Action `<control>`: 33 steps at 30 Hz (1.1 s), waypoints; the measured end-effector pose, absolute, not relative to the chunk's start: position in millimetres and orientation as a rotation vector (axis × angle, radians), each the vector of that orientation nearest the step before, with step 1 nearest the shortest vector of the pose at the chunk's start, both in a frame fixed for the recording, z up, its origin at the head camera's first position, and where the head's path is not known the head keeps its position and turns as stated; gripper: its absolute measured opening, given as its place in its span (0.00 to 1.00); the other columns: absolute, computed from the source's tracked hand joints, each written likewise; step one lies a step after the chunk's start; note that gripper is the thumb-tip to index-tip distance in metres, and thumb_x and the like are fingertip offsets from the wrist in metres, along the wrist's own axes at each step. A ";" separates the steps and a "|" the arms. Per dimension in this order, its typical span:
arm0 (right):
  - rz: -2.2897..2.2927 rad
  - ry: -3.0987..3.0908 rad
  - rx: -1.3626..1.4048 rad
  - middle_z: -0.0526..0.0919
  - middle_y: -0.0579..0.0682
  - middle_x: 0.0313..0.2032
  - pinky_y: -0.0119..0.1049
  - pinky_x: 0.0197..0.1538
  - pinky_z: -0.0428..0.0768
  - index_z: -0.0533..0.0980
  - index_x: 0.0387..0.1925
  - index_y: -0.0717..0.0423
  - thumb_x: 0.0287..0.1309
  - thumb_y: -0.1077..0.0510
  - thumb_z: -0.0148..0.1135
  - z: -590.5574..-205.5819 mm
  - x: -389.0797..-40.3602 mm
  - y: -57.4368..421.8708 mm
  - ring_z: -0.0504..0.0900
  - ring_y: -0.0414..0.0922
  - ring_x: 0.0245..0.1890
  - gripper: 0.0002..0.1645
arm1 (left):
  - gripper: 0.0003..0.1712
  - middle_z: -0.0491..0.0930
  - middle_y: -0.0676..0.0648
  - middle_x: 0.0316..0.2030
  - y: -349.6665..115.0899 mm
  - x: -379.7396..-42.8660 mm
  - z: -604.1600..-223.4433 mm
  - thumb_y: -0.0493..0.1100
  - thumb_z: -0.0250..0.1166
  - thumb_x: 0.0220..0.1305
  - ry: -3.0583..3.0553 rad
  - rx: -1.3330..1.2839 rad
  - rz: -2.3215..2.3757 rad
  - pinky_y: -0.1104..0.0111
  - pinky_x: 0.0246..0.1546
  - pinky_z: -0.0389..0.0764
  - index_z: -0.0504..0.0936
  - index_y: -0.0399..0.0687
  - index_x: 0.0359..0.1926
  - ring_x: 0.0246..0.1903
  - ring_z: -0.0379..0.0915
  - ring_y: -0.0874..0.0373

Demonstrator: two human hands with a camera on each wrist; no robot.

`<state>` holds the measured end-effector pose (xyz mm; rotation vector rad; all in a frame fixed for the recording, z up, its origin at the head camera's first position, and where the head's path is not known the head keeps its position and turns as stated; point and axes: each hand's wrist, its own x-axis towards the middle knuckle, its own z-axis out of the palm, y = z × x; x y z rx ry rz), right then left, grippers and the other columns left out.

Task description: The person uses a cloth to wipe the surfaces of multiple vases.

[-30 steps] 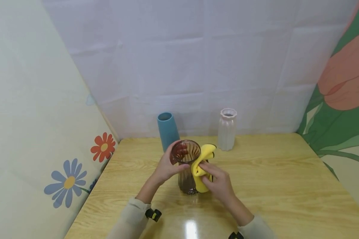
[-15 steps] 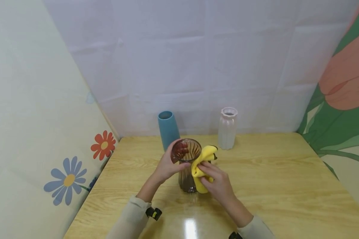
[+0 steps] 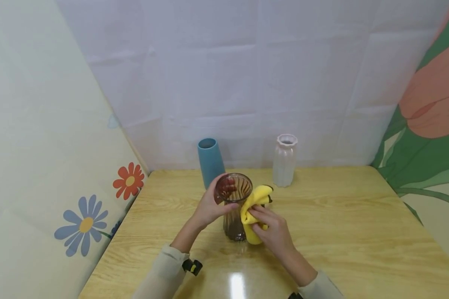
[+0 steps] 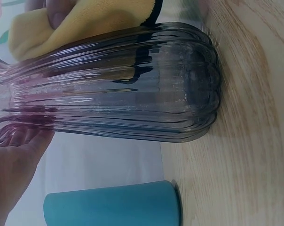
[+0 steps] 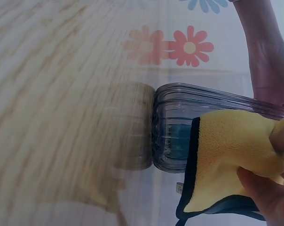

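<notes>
A ribbed, tinted glass vase (image 3: 233,224) stands upright on the wooden table, its rim purplish and its base smoky. My left hand (image 3: 209,209) grips it just below the flared rim, thumb in front and fingers around the far side. In my right hand (image 3: 273,230) is a folded yellow cloth (image 3: 253,207) with dark edging, pinched between thumb and fingers against the vase's right side. The left wrist view shows the cloth (image 4: 85,28) lying along the ribbed glass (image 4: 132,89). Toward the base, the cloth's dark-edged corner (image 5: 193,160) hangs loose in the right wrist view.
Behind the left hand stands a blue vase (image 3: 210,162). A white vase with a scalloped rim (image 3: 283,164) is at the back right, near the pale backdrop (image 3: 224,83). Wood-grain tabletop (image 3: 351,224) spreads to the right, and flower-printed sheets hang at both sides.
The right hand and yellow cloth have slid slightly down along the vase's side. The left hand and the glass vase have stayed nearly in place.
</notes>
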<state>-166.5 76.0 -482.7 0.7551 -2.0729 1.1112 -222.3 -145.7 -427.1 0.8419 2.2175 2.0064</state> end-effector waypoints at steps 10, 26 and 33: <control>1.119 -2.120 0.723 0.87 0.61 0.48 0.37 0.43 0.86 0.86 0.45 0.64 0.38 0.77 0.75 -489.2 -164.6 77.5 0.88 0.57 0.45 0.26 | 0.56 0.65 0.35 0.68 -145.3 -220.4 -426.4 0.42 0.78 0.56 2.230 0.823 2.009 0.43 0.65 0.70 0.53 0.45 0.77 0.66 0.66 0.38; 1.167 -2.391 0.671 0.89 0.55 0.45 0.38 0.46 0.86 0.87 0.41 0.60 0.45 0.75 0.71 -486.9 -162.4 89.0 0.88 0.52 0.45 0.19 | 0.56 0.65 0.34 0.69 -144.0 -220.2 -428.0 0.44 0.78 0.57 2.201 0.831 2.036 0.42 0.65 0.69 0.52 0.46 0.78 0.67 0.65 0.37; 1.077 -2.508 0.665 0.90 0.52 0.43 0.42 0.47 0.86 0.88 0.39 0.55 0.46 0.71 0.73 -484.9 -164.4 90.8 0.88 0.50 0.43 0.16 | 0.56 0.64 0.34 0.69 -143.7 -220.6 -428.3 0.45 0.78 0.57 2.193 0.835 2.040 0.41 0.65 0.69 0.52 0.46 0.78 0.67 0.65 0.37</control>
